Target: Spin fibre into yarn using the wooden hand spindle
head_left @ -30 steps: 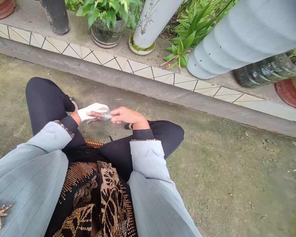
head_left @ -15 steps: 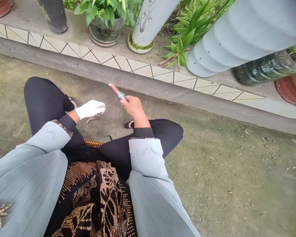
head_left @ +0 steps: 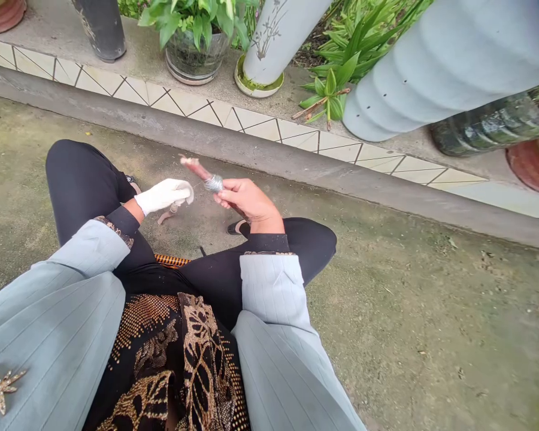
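Observation:
My left hand [head_left: 166, 196] wears a white glove, its fingers closed round a thin wire that is barely visible. Just below the glove shows a short curved brown piece [head_left: 165, 216]; I cannot tell whether it hangs from the hand or lies on the ground. To the right, my bare right hand [head_left: 247, 200] grips a reddish-brown stick [head_left: 197, 169] with a pale, rough far end, slightly blurred. Around the stick near my fingers sits a silver coil of wire [head_left: 214, 184]. The stick points up and left, its end above the glove.
My crossed legs in dark trousers [head_left: 85, 179] frame the concrete ground [head_left: 408, 299]. Beyond runs a low tiled ledge [head_left: 251, 124] bearing a leafy plant in a clear pot [head_left: 193, 57], a white cylinder in a dish [head_left: 269, 54] and a big ribbed pale container [head_left: 422, 66].
My right hand has rotated, swinging the stick's far end left and down, and the coil has come closer to the glove. My left hand has barely moved.

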`<state>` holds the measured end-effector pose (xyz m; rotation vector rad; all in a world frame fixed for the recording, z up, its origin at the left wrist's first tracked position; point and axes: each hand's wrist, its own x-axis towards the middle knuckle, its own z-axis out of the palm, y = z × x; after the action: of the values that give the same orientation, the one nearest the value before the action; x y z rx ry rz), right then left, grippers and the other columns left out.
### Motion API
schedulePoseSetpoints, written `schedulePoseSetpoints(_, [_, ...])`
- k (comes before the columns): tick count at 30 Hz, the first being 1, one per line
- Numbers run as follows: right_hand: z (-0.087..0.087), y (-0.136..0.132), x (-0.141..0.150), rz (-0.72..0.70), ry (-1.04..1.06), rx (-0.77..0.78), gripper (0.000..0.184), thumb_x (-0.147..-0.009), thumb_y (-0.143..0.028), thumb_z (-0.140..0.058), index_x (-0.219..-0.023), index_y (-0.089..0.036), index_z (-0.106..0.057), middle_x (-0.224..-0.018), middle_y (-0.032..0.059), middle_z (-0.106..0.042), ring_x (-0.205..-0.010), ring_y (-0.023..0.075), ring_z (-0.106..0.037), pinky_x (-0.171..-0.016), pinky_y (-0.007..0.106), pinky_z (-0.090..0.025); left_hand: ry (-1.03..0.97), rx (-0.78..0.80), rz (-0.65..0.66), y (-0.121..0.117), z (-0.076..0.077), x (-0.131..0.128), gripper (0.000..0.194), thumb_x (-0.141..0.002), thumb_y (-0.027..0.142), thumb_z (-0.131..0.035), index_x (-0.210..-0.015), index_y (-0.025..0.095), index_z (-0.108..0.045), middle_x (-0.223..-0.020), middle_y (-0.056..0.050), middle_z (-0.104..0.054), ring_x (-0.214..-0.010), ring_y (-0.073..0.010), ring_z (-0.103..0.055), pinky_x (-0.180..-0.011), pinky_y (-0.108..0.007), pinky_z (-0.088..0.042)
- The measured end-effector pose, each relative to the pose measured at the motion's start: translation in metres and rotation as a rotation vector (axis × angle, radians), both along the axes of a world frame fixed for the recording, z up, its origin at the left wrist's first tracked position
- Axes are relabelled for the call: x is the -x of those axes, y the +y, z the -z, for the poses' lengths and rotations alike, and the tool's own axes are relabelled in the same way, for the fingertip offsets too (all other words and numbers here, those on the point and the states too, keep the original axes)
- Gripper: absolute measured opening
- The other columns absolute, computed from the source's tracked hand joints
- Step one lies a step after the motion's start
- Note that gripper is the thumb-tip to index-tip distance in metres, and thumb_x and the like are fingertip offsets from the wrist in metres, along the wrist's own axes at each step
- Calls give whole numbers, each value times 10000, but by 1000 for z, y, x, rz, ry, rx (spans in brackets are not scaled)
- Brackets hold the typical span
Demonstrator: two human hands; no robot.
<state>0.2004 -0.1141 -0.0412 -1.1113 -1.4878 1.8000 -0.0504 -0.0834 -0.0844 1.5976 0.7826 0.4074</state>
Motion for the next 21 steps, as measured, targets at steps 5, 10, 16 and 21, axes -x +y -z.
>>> schedulePoseSetpoints(5, [10,5,9,388,-7,-14,357,-733,-472,-726,-704,-164,-547,-671,-4,-534,-555,72,-433,-515,205,-363,41,60,43,-3,-1,-1,303,-897,378,-510,-811,125,-652,-563,15,-495,-497,-76,-414,-504,-193,-331])
schedulePoseSetpoints(10, [27,16,13,509,-421,-38,205,-826,-357,-603,-744,-176,-555,-678,3,-550,-555,95,-449,-535,226,-361,1,116,176,-10,-16,-5,317,-882,397,-538,-828,111,-664,-654,-14,-574,-528,-69,-414,-545,-204,-368])
schedulePoseSetpoints(16, [28,14,7,-48,-987,-68,113,-808,-235,-613,-716,-174,-638,-622,23,-583,-581,125,-481,-582,270,-343,59,-28,101,-4,-17,1,319,-886,398,-539,-814,117,-671,-686,-19,-597,-550,-71,-438,-548,-203,-359])
schedulePoseSetpoints(21, [9,2,8,-674,-409,194,166,-742,-320,-702,-779,-159,-692,-651,0,-612,-550,95,-487,-563,249,-391,83,-65,38,-1,-10,1,287,-883,365,-533,-792,122,-655,-669,-11,-582,-568,-79,-468,-556,-200,-375])
